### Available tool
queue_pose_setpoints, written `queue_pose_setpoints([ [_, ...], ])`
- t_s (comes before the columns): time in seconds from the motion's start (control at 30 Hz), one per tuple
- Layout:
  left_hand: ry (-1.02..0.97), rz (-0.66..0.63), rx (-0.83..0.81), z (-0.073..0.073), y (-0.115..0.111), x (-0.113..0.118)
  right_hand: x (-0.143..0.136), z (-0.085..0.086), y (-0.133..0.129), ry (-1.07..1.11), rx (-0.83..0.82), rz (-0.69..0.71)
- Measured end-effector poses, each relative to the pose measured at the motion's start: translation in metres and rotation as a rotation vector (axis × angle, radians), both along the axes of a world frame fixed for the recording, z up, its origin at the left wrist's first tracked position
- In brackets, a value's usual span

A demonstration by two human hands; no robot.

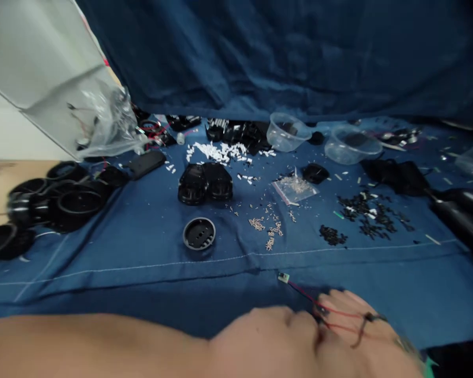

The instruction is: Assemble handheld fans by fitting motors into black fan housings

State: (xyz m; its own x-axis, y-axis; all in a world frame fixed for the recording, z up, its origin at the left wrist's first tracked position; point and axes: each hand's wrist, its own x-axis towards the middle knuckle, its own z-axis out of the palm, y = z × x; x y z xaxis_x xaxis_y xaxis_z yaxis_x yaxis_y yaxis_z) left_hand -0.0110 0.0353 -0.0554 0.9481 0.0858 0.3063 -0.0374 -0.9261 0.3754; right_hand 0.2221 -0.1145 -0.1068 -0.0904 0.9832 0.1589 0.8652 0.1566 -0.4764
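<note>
The person's left hand [271, 336] is curled beside the red wires [301, 291] — can't tell if it clamps them. The circuit board [284, 277] is at the wires' far end, near the cloth's front edge; a sharp tug could strain its joints. The right hand [358, 320] has wires across it, grip unclear; they could snag if it pulls away. Surface: blue cloth [142, 236] — black rings [81, 202], round black part [199, 234], screw-like pieces [271, 242], black bits [333, 235]. Room: pale panel [35, 52] left, blue curtain [279, 52] behind.
</note>
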Motion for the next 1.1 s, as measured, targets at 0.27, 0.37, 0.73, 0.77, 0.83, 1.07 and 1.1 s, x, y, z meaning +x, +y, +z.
queue_pose_setpoints([
  [0.27,0.147,0.502,0.143,0.092,0.094,-0.031,-0.029,0.053,0.035,0.688,0.094,-0.348],
  [0.37,0.356,0.768,0.139,0.079,0.117,-0.056,-0.027,0.071,0.029,1.303,-0.062,-0.234],
  [0.73,0.006,0.687,0.014,0.081,0.116,-0.044,-0.038,0.144,0.081,1.479,0.596,0.114],
  [0.77,-0.081,0.663,-0.016,0.095,0.114,-0.036,-0.035,0.15,0.091,1.433,0.679,0.091],
  [0.83,-0.268,0.61,-0.082,0.129,0.106,-0.018,-0.028,0.164,0.109,1.371,0.799,0.077],
  [1.07,-1.021,0.363,-0.454,0.236,0.073,0.042,-0.021,0.245,0.135,1.099,0.946,0.274],
  [1.1,-1.093,0.315,-0.51,0.242,0.071,0.045,-0.023,0.257,0.136,1.013,0.969,0.281],
])
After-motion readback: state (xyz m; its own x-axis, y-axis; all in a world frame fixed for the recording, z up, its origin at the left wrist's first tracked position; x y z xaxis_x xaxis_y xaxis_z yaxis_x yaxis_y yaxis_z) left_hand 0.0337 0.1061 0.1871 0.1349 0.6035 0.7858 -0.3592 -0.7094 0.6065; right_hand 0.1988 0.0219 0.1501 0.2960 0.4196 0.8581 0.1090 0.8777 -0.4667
